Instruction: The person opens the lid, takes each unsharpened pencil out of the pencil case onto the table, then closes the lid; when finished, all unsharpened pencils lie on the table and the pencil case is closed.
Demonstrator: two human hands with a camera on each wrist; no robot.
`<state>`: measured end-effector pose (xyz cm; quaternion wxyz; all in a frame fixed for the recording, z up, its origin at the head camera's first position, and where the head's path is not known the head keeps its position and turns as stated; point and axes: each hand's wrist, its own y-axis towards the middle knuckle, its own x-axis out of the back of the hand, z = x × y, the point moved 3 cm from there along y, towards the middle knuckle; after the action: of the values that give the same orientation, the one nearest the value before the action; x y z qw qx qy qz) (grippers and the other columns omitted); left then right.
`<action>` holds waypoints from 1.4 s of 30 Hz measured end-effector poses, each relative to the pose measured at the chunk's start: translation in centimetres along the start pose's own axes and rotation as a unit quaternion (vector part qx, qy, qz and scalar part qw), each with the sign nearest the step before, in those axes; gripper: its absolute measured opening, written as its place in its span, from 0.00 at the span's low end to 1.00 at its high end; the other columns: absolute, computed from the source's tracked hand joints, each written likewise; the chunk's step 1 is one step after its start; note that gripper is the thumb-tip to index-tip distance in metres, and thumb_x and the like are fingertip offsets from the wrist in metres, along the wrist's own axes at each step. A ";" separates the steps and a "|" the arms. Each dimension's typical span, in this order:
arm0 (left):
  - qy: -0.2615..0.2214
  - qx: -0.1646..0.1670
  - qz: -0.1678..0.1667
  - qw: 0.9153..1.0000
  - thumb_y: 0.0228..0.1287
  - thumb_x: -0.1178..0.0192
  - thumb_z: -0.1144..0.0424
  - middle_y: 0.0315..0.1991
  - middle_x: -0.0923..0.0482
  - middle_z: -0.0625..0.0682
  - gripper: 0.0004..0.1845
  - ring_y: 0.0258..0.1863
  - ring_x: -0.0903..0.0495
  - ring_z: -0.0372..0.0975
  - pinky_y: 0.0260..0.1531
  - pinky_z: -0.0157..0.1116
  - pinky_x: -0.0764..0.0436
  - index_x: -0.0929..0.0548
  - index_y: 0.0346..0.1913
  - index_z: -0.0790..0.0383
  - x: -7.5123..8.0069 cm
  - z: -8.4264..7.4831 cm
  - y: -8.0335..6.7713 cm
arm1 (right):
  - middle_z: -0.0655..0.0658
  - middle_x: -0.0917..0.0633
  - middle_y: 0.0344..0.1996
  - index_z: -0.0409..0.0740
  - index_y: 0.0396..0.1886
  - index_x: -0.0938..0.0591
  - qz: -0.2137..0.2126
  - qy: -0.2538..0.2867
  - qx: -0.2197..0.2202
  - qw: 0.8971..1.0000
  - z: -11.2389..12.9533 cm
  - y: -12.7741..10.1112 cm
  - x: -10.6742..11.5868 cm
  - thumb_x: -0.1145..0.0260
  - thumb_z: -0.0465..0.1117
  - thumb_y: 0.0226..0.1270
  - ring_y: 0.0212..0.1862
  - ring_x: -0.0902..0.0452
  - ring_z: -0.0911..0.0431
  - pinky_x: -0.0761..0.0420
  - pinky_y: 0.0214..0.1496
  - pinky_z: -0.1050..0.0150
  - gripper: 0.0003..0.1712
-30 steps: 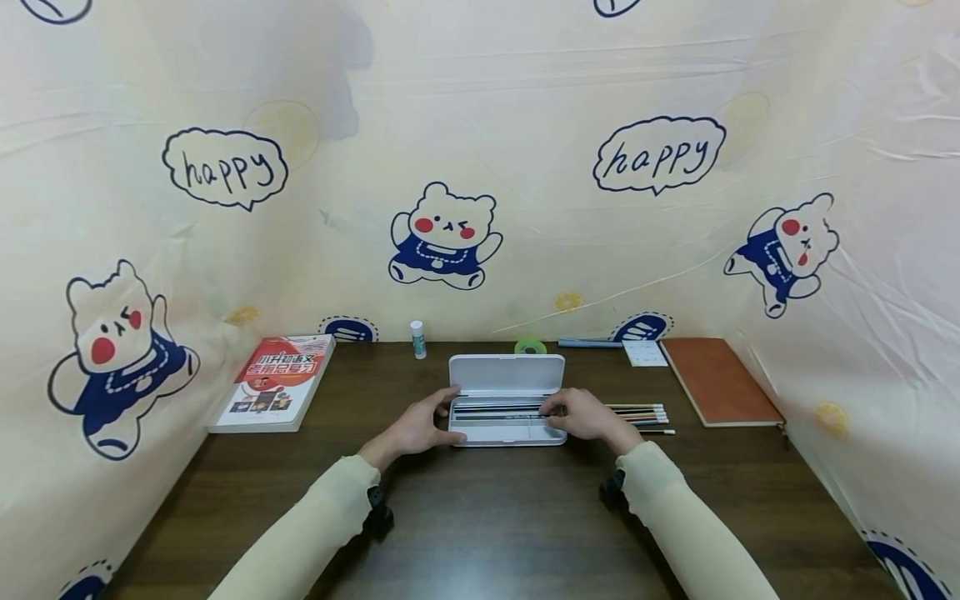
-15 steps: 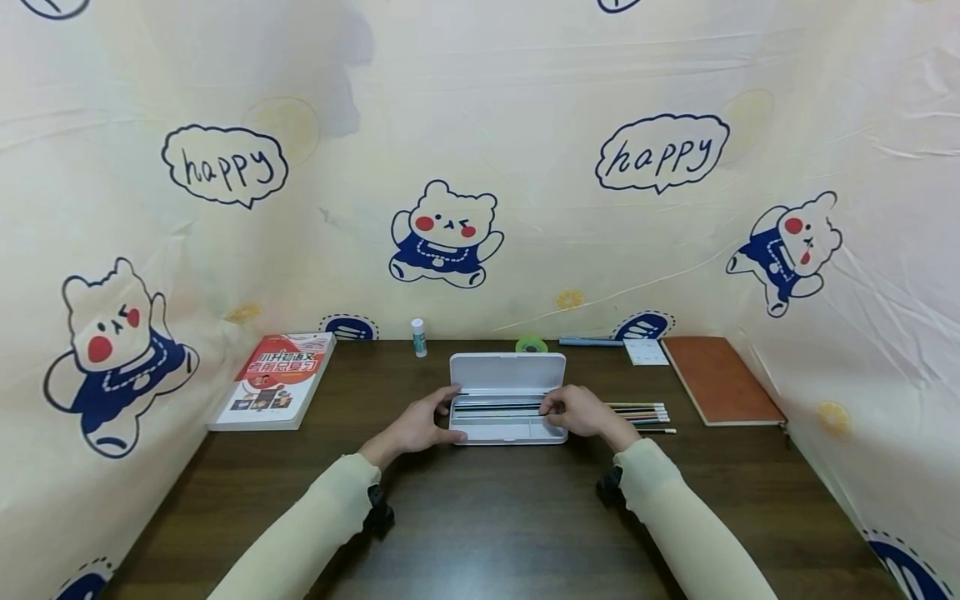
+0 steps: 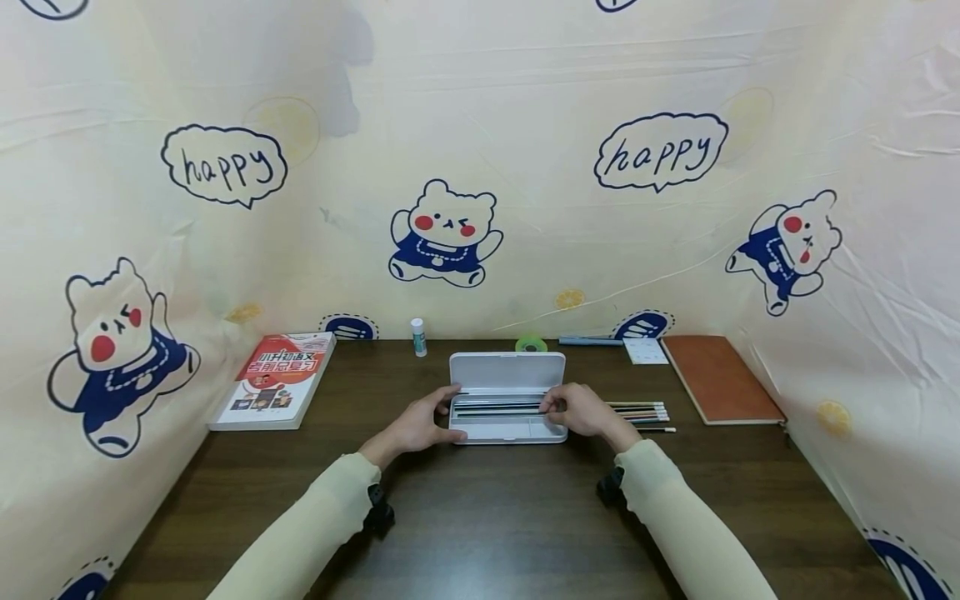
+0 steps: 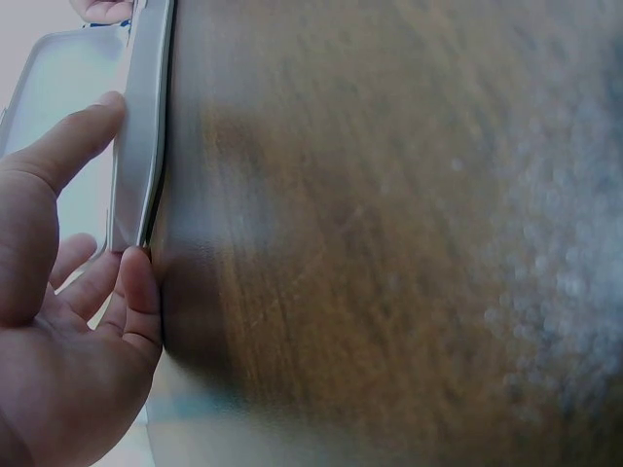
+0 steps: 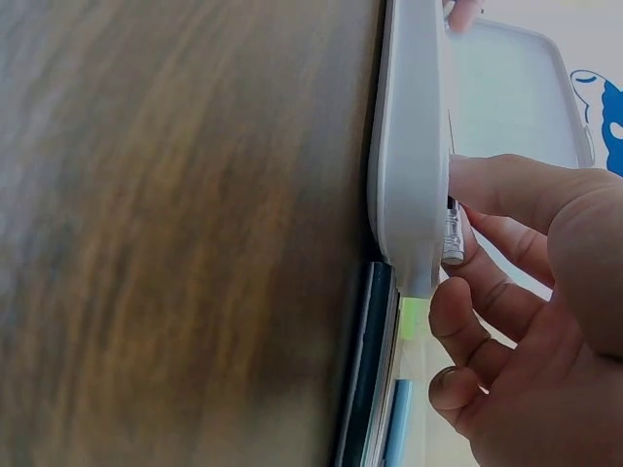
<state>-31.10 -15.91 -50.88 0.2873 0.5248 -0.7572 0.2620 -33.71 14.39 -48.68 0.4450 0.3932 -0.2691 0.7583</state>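
Note:
An open white pencil case [image 3: 493,432] lies on the table with its lid [image 3: 507,372] raised at the back. Several dark pencils [image 3: 491,407] lie lengthwise inside. My left hand [image 3: 411,427] holds the case's left end, thumb on the front rim and fingers round the far side; the left wrist view shows this left hand [image 4: 73,360] against the case's corner. At the other end my right hand [image 3: 587,412] pinches a pencil over the case. In the right wrist view, the pencil's metal-and-eraser end [image 5: 454,238] shows beside the thumb of my right hand [image 5: 555,282]; its rest is hidden.
Several pencils [image 3: 637,407] lie right of the case, partly behind my right hand. Along the back are a glue stick [image 3: 418,338], green tape [image 3: 531,344], a blue stick-like item [image 3: 588,342] and a white card [image 3: 645,352]. A book [image 3: 277,383] lies left, a brown notebook [image 3: 720,381] right.
The right fingertips have shifted very slightly toward the back of the case. The left hand, the case and everything else stay in place.

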 end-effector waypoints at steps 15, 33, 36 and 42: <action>-0.008 0.002 -0.001 1.000 0.53 0.24 0.50 0.68 0.28 0.51 0.48 0.58 0.25 0.44 0.59 0.46 0.24 0.36 0.76 0.51 0.1 0.0 0.1 | 0.53 0.16 0.31 0.51 0.37 0.13 -0.018 0.008 0.014 1.000 -1.6 -1.7 2.2 0.31 0.37 0.65 0.35 0.27 0.57 0.27 0.40 0.63 0.04; 0.000 0.009 0.001 1.000 0.53 0.24 0.49 0.67 0.27 0.53 0.48 0.58 0.25 0.44 0.58 0.47 0.24 0.36 0.75 0.50 0.1 -0.1 0.0 | 0.53 0.15 0.32 0.46 0.39 0.12 -0.063 -0.003 0.008 0.998 -7.0 -7.0 6.3 0.32 0.37 0.65 0.35 0.26 0.58 0.26 0.38 0.65 0.05; 0.000 0.007 0.000 1.000 0.53 0.24 0.49 0.67 0.27 0.53 0.48 0.58 0.25 0.44 0.58 0.47 0.24 0.36 0.75 0.50 0.1 -0.2 0.0 | 0.53 0.15 0.32 0.48 0.38 0.12 -0.069 -0.007 -0.003 0.998 -8.0 -7.7 6.8 0.31 0.37 0.65 0.35 0.26 0.58 0.26 0.38 0.64 0.04; 0.002 0.002 0.000 1.000 0.53 0.24 0.49 0.67 0.27 0.53 0.48 0.58 0.24 0.44 0.58 0.47 0.24 0.36 0.75 0.50 0.1 -0.2 0.0 | 0.53 0.15 0.31 0.50 0.36 0.12 -0.072 -0.006 -0.031 0.997 -9.9 -9.1 7.4 0.31 0.38 0.65 0.34 0.28 0.58 0.28 0.37 0.65 0.03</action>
<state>-31.08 -15.89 -50.66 0.2874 0.5252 -0.7561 0.2643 -31.38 29.48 -47.35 0.5088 0.4024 -0.2659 0.7131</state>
